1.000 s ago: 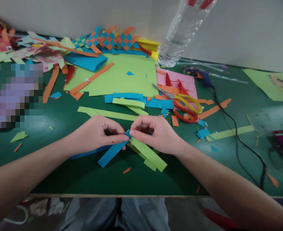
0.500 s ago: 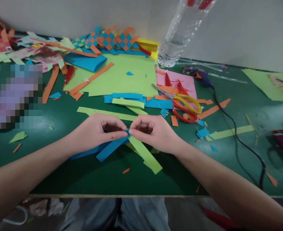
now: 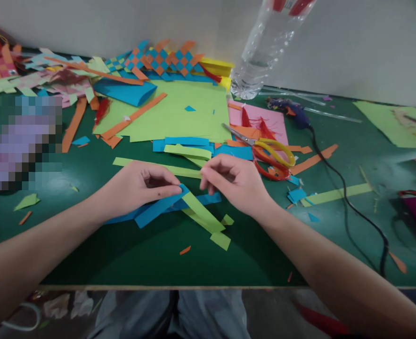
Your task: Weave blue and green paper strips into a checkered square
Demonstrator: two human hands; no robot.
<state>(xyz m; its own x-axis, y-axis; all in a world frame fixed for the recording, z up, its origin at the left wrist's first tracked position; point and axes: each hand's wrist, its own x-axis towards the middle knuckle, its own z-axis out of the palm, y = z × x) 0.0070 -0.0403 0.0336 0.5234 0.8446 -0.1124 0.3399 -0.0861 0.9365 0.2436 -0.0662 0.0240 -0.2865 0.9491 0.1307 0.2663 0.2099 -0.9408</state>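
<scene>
Table point(image 3: 87, 268): dark green, backed by a pale wall point(image 3: 352, 47), with cut paper spread over it.
Green scrap point(image 3: 27, 202): flat on the table, left of the left forearm.
Left hand point(image 3: 140, 188): thumb and finger pinched on the upper end of the blue strip point(image 3: 158, 212).
Blue strip: long axis slants from the pinch toward the body and leftward.
Fold point(image 3: 184, 189): just right of the left fingertips, where the blue strip meets the green strip point(image 3: 202, 212).
Green strip: long axis slants from the fold toward the body and rightward; its lower end lies below the right hand point(image 3: 238, 183).
Loose strip point(image 3: 213, 198): blue, beyond the green strip; contact cannot be told.
Right hand: loosely curled, a narrow gap at the fingers, no paper seen in it; the fold is to its left and slightly toward the body, just apart. Left hand is nearer the fold, right hand nearer the green strip's free end.
Scissors point(image 3: 255, 142): beyond the right hand, blades pointing away and left.
Tool point(image 3: 299, 118): farther right, its cord trailing toward the body.
</scene>
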